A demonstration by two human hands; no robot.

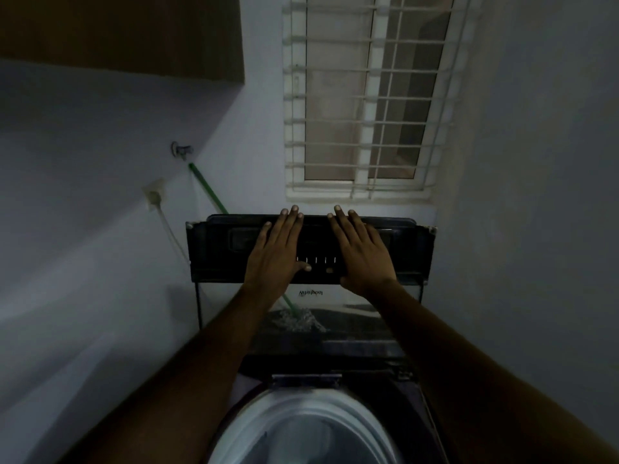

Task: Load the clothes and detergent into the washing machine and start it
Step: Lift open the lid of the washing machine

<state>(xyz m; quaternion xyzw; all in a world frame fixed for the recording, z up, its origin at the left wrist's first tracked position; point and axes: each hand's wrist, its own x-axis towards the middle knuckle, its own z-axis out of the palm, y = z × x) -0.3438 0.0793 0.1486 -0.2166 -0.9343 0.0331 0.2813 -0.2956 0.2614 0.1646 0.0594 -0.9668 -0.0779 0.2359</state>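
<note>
The top-loading washing machine stands below me with its glass lid raised upright against the back wall. My left hand and my right hand lie flat, fingers straight, on the lid's dark upper band, side by side with the fingertips at its top edge. Under my forearms the drum opening shows its white rim; the inside looks grey and dim, and I cannot tell what is in it. No clothes or detergent are in sight.
A barred window sits right behind the lid. On the left wall are a tap with a green hose and a socket with a white cord. A wooden cabinet hangs upper left. Walls stand close on both sides.
</note>
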